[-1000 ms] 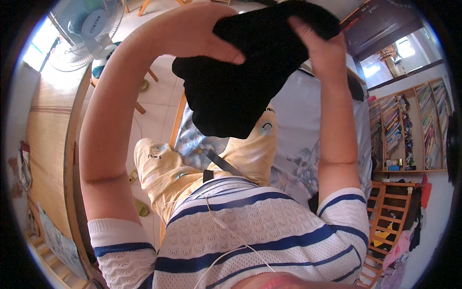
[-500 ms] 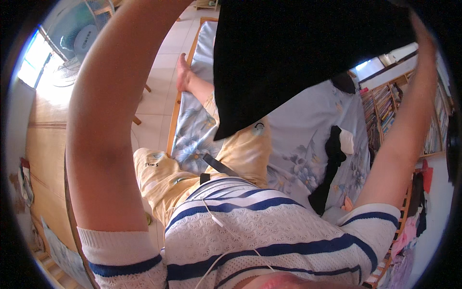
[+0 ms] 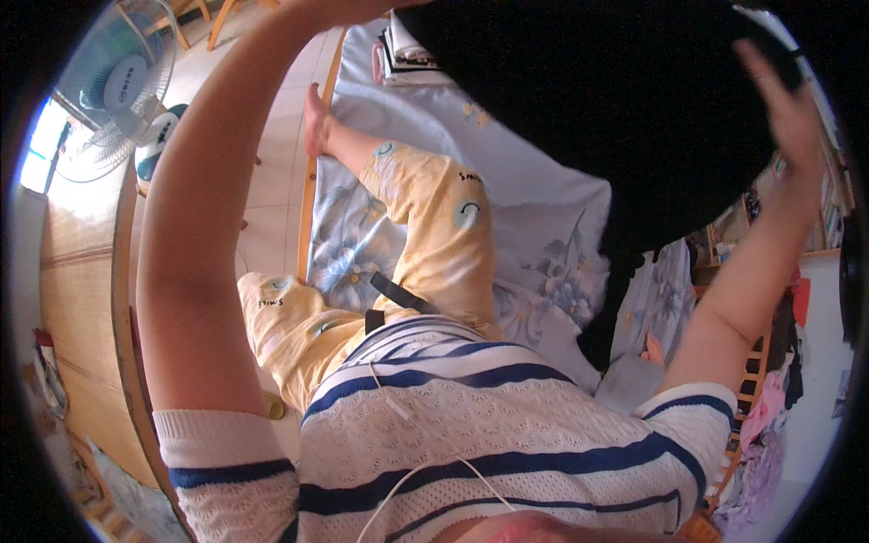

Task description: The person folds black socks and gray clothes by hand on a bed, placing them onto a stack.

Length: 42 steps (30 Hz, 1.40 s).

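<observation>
A large black cloth (image 3: 615, 109), seemingly a garment, is spread in the air between my raised arms. My left hand (image 3: 348, 9) is at the top edge of the picture by the cloth's upper left corner, its fingers mostly cut off. At the cloth's right side, my right hand (image 3: 786, 113) grips it, with one finger stretched along the black surface. The cloth's lower part runs down toward the floral sheet (image 3: 552, 235) beside my leg. There it merges with a dark piece (image 3: 597, 339) lying on the bed, and I cannot tell their border.
Folded clothes (image 3: 407, 59) are stacked at the far end of the bed. To the left stand a fan (image 3: 122, 86) and a wooden panel (image 3: 81, 271). Pink and purple clothes (image 3: 756, 452) hang by a wooden rail at the right. A white cable (image 3: 398, 489) crosses my striped top.
The black cloth has swung up and to the right, uncovering my knee and the folded stack. My right hand has come slightly down; my view has shifted.
</observation>
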Each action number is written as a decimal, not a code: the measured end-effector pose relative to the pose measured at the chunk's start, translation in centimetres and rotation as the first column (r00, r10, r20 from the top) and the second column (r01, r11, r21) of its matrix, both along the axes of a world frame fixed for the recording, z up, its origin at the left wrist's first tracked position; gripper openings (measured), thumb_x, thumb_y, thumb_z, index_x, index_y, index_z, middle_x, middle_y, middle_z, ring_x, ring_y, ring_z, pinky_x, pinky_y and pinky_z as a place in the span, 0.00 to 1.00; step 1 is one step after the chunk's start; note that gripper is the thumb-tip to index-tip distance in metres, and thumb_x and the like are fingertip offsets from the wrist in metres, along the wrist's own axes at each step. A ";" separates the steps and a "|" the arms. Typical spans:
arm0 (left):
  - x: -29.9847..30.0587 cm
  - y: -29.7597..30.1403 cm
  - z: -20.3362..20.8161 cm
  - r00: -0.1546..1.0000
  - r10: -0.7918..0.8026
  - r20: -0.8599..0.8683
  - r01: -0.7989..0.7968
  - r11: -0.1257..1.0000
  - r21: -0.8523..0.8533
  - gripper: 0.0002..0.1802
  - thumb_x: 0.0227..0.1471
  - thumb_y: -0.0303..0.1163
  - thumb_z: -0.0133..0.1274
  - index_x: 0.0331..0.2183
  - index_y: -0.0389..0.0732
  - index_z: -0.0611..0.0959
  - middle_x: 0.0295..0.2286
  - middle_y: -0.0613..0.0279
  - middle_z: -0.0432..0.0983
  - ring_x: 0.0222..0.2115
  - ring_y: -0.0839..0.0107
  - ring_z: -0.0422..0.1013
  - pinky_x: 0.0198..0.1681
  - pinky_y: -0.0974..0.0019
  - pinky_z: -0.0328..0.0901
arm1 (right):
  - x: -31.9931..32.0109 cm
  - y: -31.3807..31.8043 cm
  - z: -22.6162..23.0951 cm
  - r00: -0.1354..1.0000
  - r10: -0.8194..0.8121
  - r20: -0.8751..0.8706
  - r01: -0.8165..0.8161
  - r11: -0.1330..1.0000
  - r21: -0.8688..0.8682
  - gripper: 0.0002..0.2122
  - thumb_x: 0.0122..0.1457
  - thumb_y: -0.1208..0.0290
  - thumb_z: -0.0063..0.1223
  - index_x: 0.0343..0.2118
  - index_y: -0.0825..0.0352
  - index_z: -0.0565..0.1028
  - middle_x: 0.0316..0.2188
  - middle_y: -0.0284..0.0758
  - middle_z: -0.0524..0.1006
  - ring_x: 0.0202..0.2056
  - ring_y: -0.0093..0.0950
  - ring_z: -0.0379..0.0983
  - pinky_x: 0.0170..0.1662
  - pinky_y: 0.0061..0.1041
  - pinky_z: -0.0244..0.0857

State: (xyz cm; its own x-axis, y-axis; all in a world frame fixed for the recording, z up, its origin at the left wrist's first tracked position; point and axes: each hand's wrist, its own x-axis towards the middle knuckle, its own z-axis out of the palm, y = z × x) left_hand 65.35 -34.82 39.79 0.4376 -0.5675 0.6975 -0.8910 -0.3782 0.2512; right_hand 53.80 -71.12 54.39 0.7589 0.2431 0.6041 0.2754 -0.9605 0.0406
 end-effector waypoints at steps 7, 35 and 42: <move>-0.8 14.0 -22.5 0.768 0.575 -0.284 -0.503 0.815 0.289 0.20 0.43 0.22 0.51 0.43 0.37 0.74 0.42 0.52 0.71 0.46 0.55 0.65 0.49 0.58 0.60 | -1.7 18.1 -22.9 0.517 0.642 -0.566 -0.257 0.747 0.613 0.20 0.49 0.64 0.59 0.38 0.76 0.71 0.28 0.45 0.76 0.30 0.29 0.72 0.36 0.26 0.65; -8.4 8.4 -12.0 0.434 0.513 -0.741 -0.369 0.851 0.373 0.17 0.45 0.36 0.58 0.38 0.39 0.78 0.23 0.68 0.73 0.21 0.81 0.66 0.25 0.76 0.62 | -1.9 4.0 -43.0 0.933 -0.005 -0.360 0.197 0.845 0.498 0.07 0.55 0.68 0.48 0.32 0.67 0.71 0.27 0.44 0.75 0.30 0.43 0.72 0.32 0.35 0.64; -2.6 10.8 -1.6 0.698 0.143 -0.702 -0.246 0.968 -0.047 0.25 0.45 0.32 0.57 0.46 0.35 0.71 0.45 0.53 0.68 0.44 0.64 0.67 0.46 0.60 0.64 | 9.0 -3.0 -19.0 0.951 0.067 0.302 -0.073 0.997 0.008 0.11 0.55 0.62 0.52 0.38 0.59 0.75 0.32 0.37 0.77 0.34 0.34 0.74 0.36 0.27 0.67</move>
State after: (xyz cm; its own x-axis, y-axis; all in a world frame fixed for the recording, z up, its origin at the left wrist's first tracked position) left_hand 62.77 -23.99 38.14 0.9142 -0.3435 0.2149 -0.3593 -0.4421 0.8219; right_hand 62.82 -74.09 35.40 0.5223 0.2754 0.8071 0.3198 -0.9406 0.1140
